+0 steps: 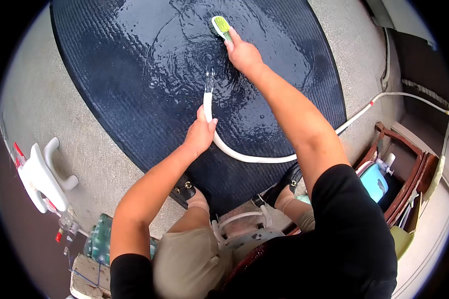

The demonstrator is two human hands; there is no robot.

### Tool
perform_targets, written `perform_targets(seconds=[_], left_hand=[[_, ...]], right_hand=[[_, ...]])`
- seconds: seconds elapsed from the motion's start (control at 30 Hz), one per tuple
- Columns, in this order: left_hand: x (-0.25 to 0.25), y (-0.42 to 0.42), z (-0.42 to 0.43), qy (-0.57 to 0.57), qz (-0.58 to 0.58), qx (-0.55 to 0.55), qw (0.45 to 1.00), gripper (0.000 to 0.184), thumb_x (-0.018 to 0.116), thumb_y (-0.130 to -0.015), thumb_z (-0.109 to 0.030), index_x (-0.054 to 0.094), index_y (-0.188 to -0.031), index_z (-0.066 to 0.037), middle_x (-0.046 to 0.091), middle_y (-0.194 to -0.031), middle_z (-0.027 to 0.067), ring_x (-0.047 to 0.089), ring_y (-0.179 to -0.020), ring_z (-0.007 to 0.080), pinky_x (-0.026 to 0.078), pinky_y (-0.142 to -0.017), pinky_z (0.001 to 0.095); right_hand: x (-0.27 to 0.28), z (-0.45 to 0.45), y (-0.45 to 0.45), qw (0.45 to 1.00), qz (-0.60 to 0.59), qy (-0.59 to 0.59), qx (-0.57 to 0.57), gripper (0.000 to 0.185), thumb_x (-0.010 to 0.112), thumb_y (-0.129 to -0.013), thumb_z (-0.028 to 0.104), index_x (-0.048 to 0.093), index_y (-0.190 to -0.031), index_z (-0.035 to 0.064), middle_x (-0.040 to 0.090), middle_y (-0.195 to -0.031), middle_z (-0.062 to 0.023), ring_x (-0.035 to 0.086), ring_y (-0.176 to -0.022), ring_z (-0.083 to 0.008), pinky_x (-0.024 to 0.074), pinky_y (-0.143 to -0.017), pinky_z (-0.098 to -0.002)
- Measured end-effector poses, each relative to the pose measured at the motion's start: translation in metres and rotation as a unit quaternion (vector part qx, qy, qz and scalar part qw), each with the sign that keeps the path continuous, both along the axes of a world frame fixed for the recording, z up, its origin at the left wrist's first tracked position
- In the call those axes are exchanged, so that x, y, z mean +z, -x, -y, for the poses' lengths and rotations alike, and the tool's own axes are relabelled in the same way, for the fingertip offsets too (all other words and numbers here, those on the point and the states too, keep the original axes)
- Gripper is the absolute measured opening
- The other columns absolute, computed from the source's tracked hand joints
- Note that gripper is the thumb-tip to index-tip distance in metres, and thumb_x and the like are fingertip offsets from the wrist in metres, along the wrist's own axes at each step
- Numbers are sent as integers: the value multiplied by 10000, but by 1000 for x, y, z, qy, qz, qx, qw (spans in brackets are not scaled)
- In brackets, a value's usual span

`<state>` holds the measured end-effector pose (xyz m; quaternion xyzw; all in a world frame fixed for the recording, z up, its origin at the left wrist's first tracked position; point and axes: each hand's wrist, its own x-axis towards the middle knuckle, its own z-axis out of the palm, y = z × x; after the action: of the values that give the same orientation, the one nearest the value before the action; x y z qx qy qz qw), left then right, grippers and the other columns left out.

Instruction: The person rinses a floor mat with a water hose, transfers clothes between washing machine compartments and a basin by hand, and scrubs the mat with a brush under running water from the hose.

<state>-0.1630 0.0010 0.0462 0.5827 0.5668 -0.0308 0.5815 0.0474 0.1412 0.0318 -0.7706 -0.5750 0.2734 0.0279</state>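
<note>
My left hand [200, 132] is wrapped round the white hose [254, 159] close to its open end, and water streams out of it away from me. Farther out, my right hand [243, 52] grips a green and white brush [221, 26], its green top facing up and its bristle side toward the mat. Under both hands lies a dark ribbed mat [119, 99], wet and covered with rippling water. From my left hand the hose curves right, passes beneath my right forearm and runs off the mat.
A white plastic object [42, 177] stands at the left, near green bottles [101, 239]. At the right are a brown wooden frame [416, 184] and a blue container [373, 183]. My shoes touch the mat's near part, beside a low seat [242, 217].
</note>
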Motion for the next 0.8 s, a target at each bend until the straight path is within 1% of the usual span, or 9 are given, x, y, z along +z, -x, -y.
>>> perform_targets(seconds=[0.1, 0.2, 0.3, 0.43, 0.53, 0.67, 0.73, 0.77, 0.8], left_hand=[[7, -1, -11, 0, -8, 9, 1000, 641, 509, -937, -261, 154, -1446, -101, 616, -1076, 277, 606, -987, 442, 460, -883, 489], [7, 6, -5, -2, 9, 14, 1000, 667, 515, -933, -248, 128, -1457, -104, 622, -1060, 277, 607, -977, 448, 461, -877, 490], [12, 6, 17, 12, 35, -14, 999, 655, 508, -936, -231, 136, -1452, -75, 596, -1064, 318, 590, -971, 478, 468, -853, 507], [19, -4, 44, 46, 24, -80, 995, 706, 529, -928, -232, 93, -1464, -87, 606, -1087, 280, 600, -979, 452, 464, -881, 490], [23, -6, 50, 17, 42, -91, 995, 709, 533, -927, -224, 88, -1458, -71, 595, -1113, 283, 598, -989, 447, 463, -887, 492], [16, 0, 39, 32, 5, -45, 998, 676, 515, -934, -246, 105, -1438, -63, 608, -1075, 283, 596, -980, 460, 463, -884, 502], [12, 10, 38, 60, -22, -15, 998, 656, 516, -934, -255, 130, -1419, -43, 603, -1064, 297, 594, -974, 468, 461, -876, 506], [2, 17, 47, 20, -23, -2, 1000, 539, 514, -937, -256, 229, -1318, -4, 609, -1022, 308, 602, -941, 473, 469, -848, 507], [-5, 25, 55, 23, -25, 0, 999, 539, 514, -937, -256, 229, -1318, -4, 609, -1022, 308, 602, -941, 473, 469, -848, 507]], right_hand=[[-6, 110, -26, 999, 36, 21, 6, 547, 436, -963, 368, 237, -1469, 304, 651, -917, -216, 641, -845, -389, 500, -772, -490], [-5, 223, -61, 995, 66, 34, -61, 578, 463, -951, 362, 229, -1478, 313, 646, -889, -192, 651, -772, -369, 524, -714, -481], [-14, 217, -80, 994, 100, -10, -44, 557, 454, -955, 360, 259, -1472, 301, 646, -919, -193, 652, -768, -373, 526, -698, -482], [-11, 53, -69, 988, 104, 6, -111, 521, 375, -975, 402, 255, -1460, 255, 665, -977, -206, 637, -886, -403, 491, -796, -496], [-11, -9, -70, 990, 91, -32, -107, 516, 348, -977, 419, 284, -1452, 228, 651, -1018, -242, 612, -951, -431, 466, -843, -495], [-16, 69, -59, 997, 27, -25, -74, 556, 419, -966, 344, 237, -1474, 208, 638, -948, -275, 614, -810, -458, 474, -759, -520], [-12, 144, -46, 999, -14, -28, -33, 571, 452, -962, 244, 220, -1482, 194, 635, -953, -266, 615, -831, -444, 479, -747, -501], [5, 175, -36, 999, -26, 20, -36, 572, 455, -963, 229, 218, -1483, 188, 629, -953, -260, 615, -847, -436, 481, -748, -492], [12, 208, -29, 998, -38, 46, -32, 582, 470, -957, 225, 224, -1482, 179, 627, -967, -252, 617, -850, -427, 485, -752, -485]])
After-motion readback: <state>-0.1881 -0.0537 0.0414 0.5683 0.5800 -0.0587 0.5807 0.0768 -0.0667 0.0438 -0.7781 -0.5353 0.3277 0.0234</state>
